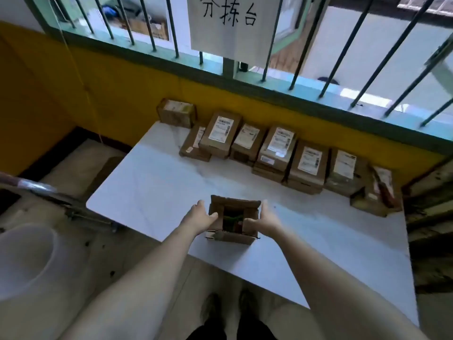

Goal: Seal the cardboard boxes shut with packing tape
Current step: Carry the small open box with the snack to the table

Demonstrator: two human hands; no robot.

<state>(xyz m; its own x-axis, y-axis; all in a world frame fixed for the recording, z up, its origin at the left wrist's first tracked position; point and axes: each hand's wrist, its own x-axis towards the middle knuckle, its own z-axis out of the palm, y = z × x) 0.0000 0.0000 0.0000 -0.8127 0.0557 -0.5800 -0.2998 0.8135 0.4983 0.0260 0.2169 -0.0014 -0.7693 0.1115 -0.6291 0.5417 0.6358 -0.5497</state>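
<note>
**Both hands on the open box, near edge of the desk**

I'm standing at the white desk (152, 182) and holding the open box (231, 238) from both sides. It's sitting close to the near edge, about halfway along it. My left hand (201, 217) is gripping its left wall, with the thumb hooking over the top flap. My right hand (266, 220) is doing the same on the right wall, thumb curling in over the rim. So both grips are closed on the cardboard.

The top flaps are standing open, not taped. Something green (231, 218) is showing inside, but it's too dark in there to tell what it is.

The labelled boxes (308, 165) are lying in a row along the far edge, packed side by side and partly stacked, running toward the far right corner. One more box (176, 112) is sitting at the far left corner, against the yellow wall (98, 94).

Above the wall, a paper sign (230, 25) with handwritten characters is hanging on the window bars (304, 45). My shoes (213, 312) are peeking out below the near edge.
</note>
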